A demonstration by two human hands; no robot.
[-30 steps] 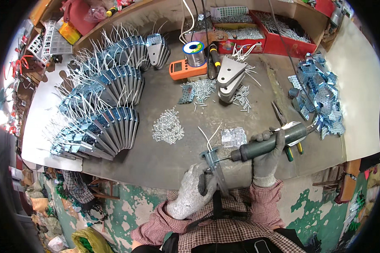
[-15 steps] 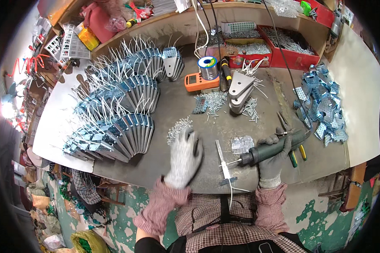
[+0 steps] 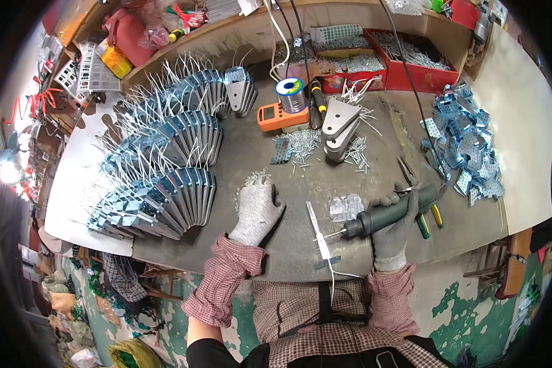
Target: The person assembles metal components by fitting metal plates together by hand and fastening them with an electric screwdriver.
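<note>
My left hand [image 3: 256,207], in a pale grey glove, lies over a scatter of small nuts [image 3: 235,195]. Its fingertips touch them, and its thumb stands apart from the fingers. My right hand [image 3: 391,239], in a darker grey glove, is wrapped around a dark green electric screwdriver [image 3: 374,222]. The driver's thin bit points left and meets, or nearly meets, a narrow white strip [image 3: 322,245] with a white wire, near the table's front edge. Beyond the driver sits a small group of clear plastic pieces [image 3: 346,207]. Pliers [image 3: 424,227] with green and yellow handles lie partly hidden beneath the driver.
Rows of grey and blue metal housings with white wires [image 3: 184,196] fill the left. Perforated blue plates [image 3: 466,147] are heaped at right. Behind are stacked grey housings [image 3: 340,122], screws [image 3: 303,144], an orange meter [image 3: 281,116], a solder spool [image 3: 292,98] and red bins [image 3: 411,78].
My left hand has shifted slightly left and farther from me, so its fingers now cover part of the nuts. My right hand keeps its hold on the screwdriver. The whole view has shifted slightly.
</note>
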